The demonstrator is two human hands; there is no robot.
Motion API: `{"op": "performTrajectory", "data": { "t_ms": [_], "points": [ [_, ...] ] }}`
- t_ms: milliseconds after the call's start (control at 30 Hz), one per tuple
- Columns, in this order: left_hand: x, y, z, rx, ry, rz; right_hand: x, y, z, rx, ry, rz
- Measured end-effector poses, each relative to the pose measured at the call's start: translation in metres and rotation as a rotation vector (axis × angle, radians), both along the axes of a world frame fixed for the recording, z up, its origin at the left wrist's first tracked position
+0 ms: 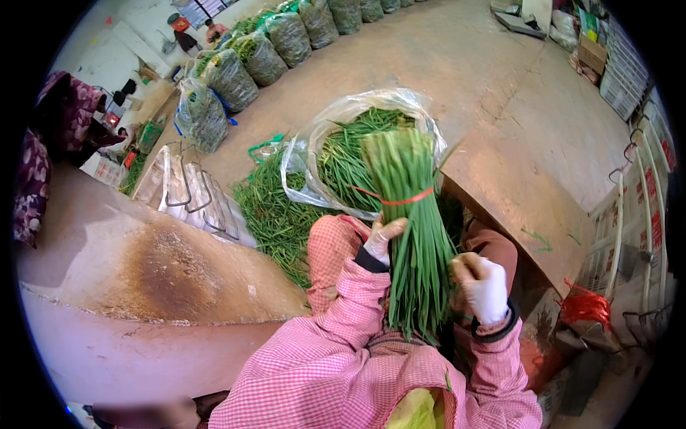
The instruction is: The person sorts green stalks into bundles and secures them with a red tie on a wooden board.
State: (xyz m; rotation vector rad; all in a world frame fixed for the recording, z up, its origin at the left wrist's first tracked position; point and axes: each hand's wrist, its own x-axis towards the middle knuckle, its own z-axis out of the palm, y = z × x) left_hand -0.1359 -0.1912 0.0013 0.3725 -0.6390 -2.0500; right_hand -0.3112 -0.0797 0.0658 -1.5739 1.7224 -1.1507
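Note:
A thick bunch of long green leaves, apparently garlic chives, stands tilted in front of me, its pale, even ends at the top. Round its upper part runs a red tie, with one loose end sticking out to the left. My left hand, in a white glove with bare-looking fingertips, grips the bunch's left side just below the tie. Beside the lower right of the leaves is my right hand, also gloved, its fingers curled closed. Whatever lies inside those fingers cannot be made out.
Beyond the bunch sits an open clear plastic bag of loose greens, with a leafy heap beside it. A wire rack holds plastic bags. A stained tabletop fills the left; red strands hang right. Filled sacks line the back.

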Motion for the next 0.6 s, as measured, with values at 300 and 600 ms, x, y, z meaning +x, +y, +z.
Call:
{"op": "performTrajectory", "data": {
  "t_ms": [300,600],
  "points": [
    [-0.026,0.007,0.018,-0.326,-0.563,0.092,0.003,-0.014,0.013,0.189,-0.284,-0.025],
    [-0.013,0.006,0.008,0.013,-0.122,-0.429,-0.083,0.026,0.029,-0.030,-0.829,0.210]
  ]
}}
